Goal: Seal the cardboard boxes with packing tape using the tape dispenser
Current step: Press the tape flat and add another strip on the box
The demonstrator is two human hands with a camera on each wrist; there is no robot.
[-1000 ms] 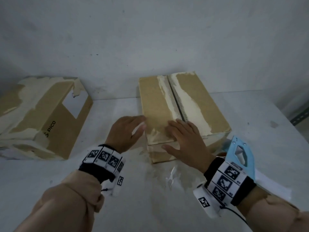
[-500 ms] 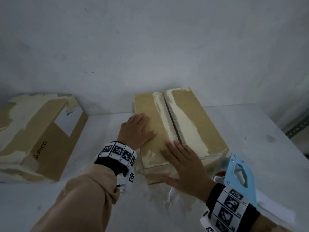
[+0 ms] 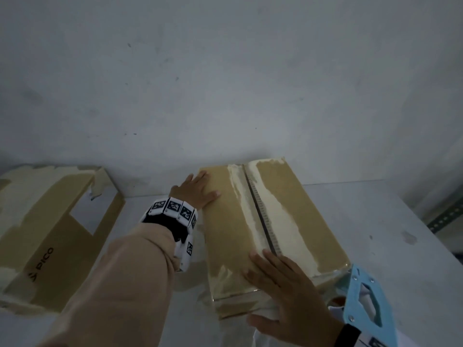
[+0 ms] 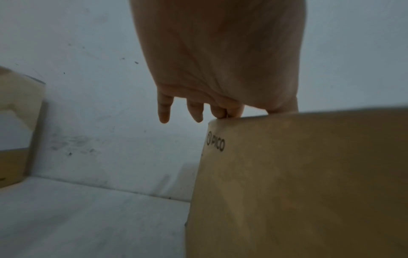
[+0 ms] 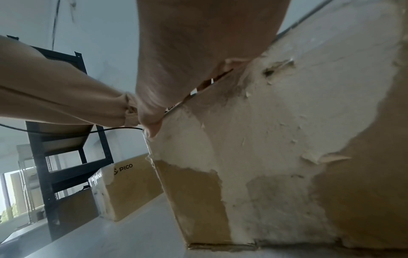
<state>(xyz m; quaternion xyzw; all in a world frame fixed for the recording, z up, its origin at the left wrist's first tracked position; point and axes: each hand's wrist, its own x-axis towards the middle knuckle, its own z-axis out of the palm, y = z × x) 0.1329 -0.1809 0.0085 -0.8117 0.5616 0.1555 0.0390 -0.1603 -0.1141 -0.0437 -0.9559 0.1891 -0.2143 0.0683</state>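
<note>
A brown cardboard box (image 3: pixel 295 221) with torn pale patches and a closed centre seam lies on the white table (image 3: pixel 390 246). My left hand (image 3: pixel 198 189) lies flat on its far left corner, fingers straight, two of them past the edge (image 4: pixel 163 111). Flat on the box's near end, beside the seam, rests my right hand (image 3: pixel 285 291), its palm over the top edge (image 5: pixel 198 69). A light blue tape dispenser (image 3: pixel 363 306) stands on the table just right of my right wrist, held by neither hand.
A second, worn cardboard box (image 3: pixel 50 226) marked PICO sits at the left of the table against the white wall (image 3: pixel 225 83). A dark metal shelf rack (image 5: pixel 66 157) stands beyond it. The table's right edge (image 3: pixel 426 234) runs close to the box.
My left hand has slid from the box's near left side along the top to its far left corner. The right hand stays flat on the near end. The head view has tilted upward.
</note>
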